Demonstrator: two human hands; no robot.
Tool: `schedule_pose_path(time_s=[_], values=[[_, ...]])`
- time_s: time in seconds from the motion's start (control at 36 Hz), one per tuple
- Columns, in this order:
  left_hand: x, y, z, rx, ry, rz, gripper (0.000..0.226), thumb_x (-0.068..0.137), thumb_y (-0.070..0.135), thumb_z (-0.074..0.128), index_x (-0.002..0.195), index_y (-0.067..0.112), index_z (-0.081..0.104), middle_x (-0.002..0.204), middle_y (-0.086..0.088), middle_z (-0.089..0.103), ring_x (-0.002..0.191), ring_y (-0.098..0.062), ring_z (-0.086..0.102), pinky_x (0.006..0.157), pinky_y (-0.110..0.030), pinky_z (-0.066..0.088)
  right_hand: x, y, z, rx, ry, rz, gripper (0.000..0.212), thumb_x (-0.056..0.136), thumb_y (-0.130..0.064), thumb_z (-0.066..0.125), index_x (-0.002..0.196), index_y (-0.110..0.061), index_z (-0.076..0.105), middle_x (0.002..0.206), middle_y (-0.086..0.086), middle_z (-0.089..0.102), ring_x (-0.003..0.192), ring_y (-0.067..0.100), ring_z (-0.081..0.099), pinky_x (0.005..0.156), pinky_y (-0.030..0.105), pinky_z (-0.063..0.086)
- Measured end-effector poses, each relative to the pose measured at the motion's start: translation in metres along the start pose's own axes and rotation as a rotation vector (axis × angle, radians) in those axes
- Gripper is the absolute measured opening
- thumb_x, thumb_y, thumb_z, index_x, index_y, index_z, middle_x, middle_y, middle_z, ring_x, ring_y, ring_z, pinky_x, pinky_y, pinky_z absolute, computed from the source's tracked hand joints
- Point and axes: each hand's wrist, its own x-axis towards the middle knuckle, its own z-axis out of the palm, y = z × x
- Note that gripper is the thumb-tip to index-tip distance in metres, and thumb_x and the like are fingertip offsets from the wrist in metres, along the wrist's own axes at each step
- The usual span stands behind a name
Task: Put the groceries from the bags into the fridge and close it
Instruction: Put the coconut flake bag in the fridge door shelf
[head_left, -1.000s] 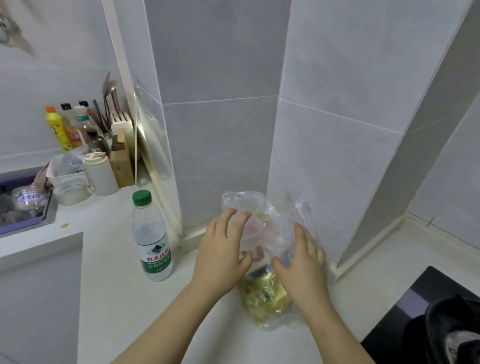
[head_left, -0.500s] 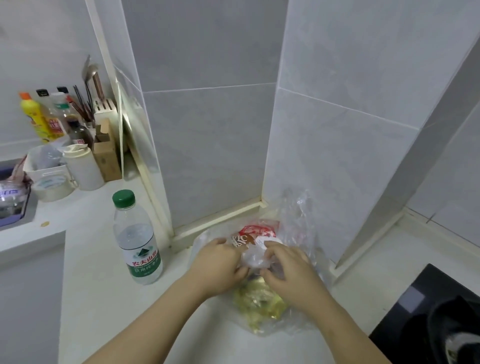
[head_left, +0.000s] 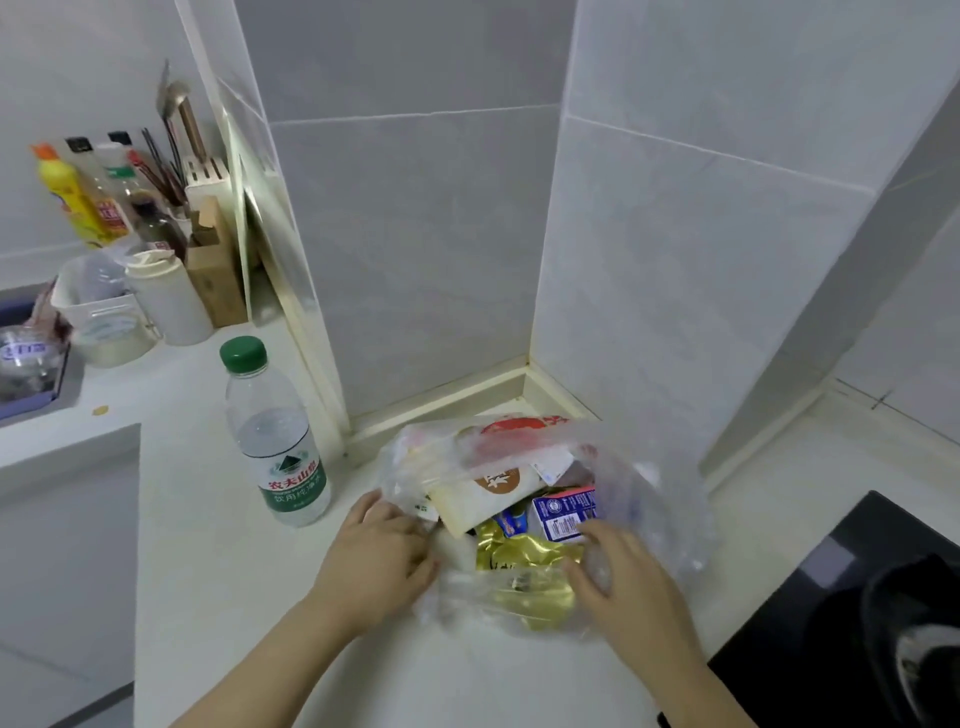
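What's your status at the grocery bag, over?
Grip: left hand and right hand on the clear plastic bag, mouth spread open. Inside: gold packet, blue carton, cream packet, none lifted. Beside: water bottle, upright, clear of hands.

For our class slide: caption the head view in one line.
Left hand and right hand hold open a clear plastic bag of groceries on a white counter beside a water bottle.

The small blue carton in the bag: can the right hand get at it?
Probably yes. The right hand holds the bag right beside the blue carton, and the mouth looks open above it, with nothing on top.
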Motion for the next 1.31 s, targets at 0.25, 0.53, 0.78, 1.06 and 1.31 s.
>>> schedule_pose_path(time_s=[0.25,0.53,0.78,1.06,1.31], values=[[-0.007,-0.017,0.028,-0.157,0.229,-0.163,0.079,0.028,0.009,0.076,0.101,0.021,0.047,0.086,-0.003,0.058,0.079,-0.022,0.056,0.069,-0.019,0.040,-0.018,0.019,0.010,0.525,-0.428,0.029,0.010,0.083,-0.045,0.063,0.080,-0.044,0.053,0.080,-0.007,0.049,0.060,-0.025,0.052,0.063,-0.002,0.036],[0.032,0.005,-0.013,-0.475,0.429,-0.239,0.058,0.074,0.049,0.041,0.117,0.015,0.059,0.119,-0.007,0.052,0.112,-0.027,0.048,0.095,-0.033,0.036,-0.003,-0.014,-0.005,0.128,0.476,-0.816,0.018,0.095,-0.028,0.045,0.098,-0.014,0.056,0.091,0.002,0.063,0.085,0.011,0.054,0.087,0.013,0.041],[0.060,0.008,-0.004,-0.347,0.156,-0.359,0.082,0.073,0.059,0.030,0.144,0.020,0.024,0.147,0.000,0.035,0.135,-0.021,0.029,0.110,-0.038,0.027,0.048,-0.002,-0.022,-0.300,0.242,-0.046,0.073,0.082,-0.068,0.015,0.144,-0.032,0.026,0.150,0.004,0.031,0.133,0.031,0.032,0.103,0.053,0.033],[0.083,-0.005,-0.014,-0.286,-0.099,-0.437,0.071,0.089,0.058,0.042,0.147,0.024,0.019,0.152,0.000,0.026,0.138,-0.025,0.017,0.112,-0.035,0.015,0.071,0.002,-0.001,-0.063,-0.096,0.087,0.062,0.093,-0.053,0.034,0.147,-0.039,0.006,0.155,-0.015,0.012,0.142,0.015,0.015,0.111,0.037,0.024],[0.081,-0.002,-0.024,-0.321,-0.214,-0.567,0.072,0.084,0.068,0.038,0.144,0.033,0.021,0.145,-0.006,0.033,0.130,-0.037,0.027,0.102,-0.043,0.031,0.067,-0.002,0.007,0.223,0.029,0.148,0.041,0.098,-0.034,0.038,0.139,-0.033,0.039,0.128,0.002,0.046,0.110,0.014,0.048,0.083,0.029,0.047]])
